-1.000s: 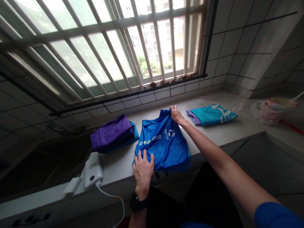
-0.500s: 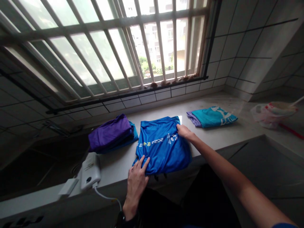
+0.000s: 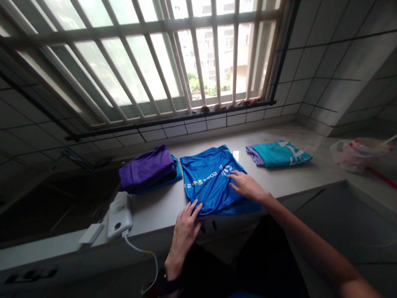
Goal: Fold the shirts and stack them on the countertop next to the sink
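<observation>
A blue shirt (image 3: 204,174) with white and yellow print lies partly folded on the pale counter, its near edge hanging a little over the front. My left hand (image 3: 187,219) rests on the shirt's near left corner, fingers stretched out. On the right side of the cloth, beside the round white logo, my right hand (image 3: 246,184) lies with its fingers spread and nothing pinched. To the left sits a folded purple garment (image 3: 145,169) on top of blue cloth. A folded teal garment (image 3: 276,154) with white print and a lilac edge lies to the right.
A white power bank (image 3: 119,217) with a cable stands on the counter's left front, beside a small white box (image 3: 91,234). Behind them is a dark sink (image 3: 62,198). At the far right is a plastic bag (image 3: 353,153). A barred window rises behind the counter (image 3: 297,178).
My right hand has let go of the shirt's far right edge and moved nearer, onto its printed front. The shirt's right side has shifted and lies flatter. My left hand stays at the near left corner.
</observation>
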Motion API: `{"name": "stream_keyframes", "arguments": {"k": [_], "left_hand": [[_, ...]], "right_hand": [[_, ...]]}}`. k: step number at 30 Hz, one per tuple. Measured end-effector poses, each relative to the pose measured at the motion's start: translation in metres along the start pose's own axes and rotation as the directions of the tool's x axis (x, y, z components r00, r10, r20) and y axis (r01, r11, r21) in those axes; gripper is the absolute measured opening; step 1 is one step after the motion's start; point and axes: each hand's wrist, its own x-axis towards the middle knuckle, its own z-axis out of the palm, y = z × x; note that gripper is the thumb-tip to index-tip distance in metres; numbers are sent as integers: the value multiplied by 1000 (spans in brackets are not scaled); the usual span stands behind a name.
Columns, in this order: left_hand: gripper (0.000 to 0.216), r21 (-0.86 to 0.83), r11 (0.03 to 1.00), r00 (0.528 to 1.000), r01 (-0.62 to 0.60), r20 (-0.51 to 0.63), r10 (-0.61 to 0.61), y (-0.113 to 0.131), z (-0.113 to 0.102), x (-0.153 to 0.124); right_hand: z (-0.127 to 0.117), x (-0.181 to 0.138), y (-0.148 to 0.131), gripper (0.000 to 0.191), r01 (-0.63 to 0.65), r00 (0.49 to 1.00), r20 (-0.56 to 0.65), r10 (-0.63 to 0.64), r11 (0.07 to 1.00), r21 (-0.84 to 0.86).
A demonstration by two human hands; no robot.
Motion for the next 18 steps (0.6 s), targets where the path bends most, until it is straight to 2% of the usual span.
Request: {"name": "stream_keyframes", "arguments": {"k": [3, 6, 9, 12, 13, 15, 18], "left_hand": [[54, -15, 1000, 999, 26, -27, -26, -2, 4, -3], [51, -20, 999, 998, 43, -47, -44, 0, 3, -2], [50, -26, 999, 997, 45, -59, -46, 2, 3, 0], [50, -30, 998, 996, 55, -69, -57, 3, 4, 0], [50, -30, 998, 996, 59, -69, -61, 3, 4, -1], [50, -27, 998, 996, 64, -65, -66, 3, 5, -2], [49, -13, 998, 996, 64, -67, -65, 3, 3, -3]], "right_hand": [[11, -49, 13, 43, 6, 1000, 29, -5, 999, -43], [12, -73, 25, 28, 56, 998, -17, -57, 997, -59], [8, -81, 25, 20, 101, 982, -157, -103, 995, -25], [7, -90, 18, 24, 91, 923, -377, -73, 995, 29], [8, -95, 17, 23, 89, 908, -415, -64, 995, 41], [13, -105, 15, 21, 75, 911, -409, -49, 996, 48], [25, -118, 17, 21, 66, 940, -337, -50, 997, 37]]}}
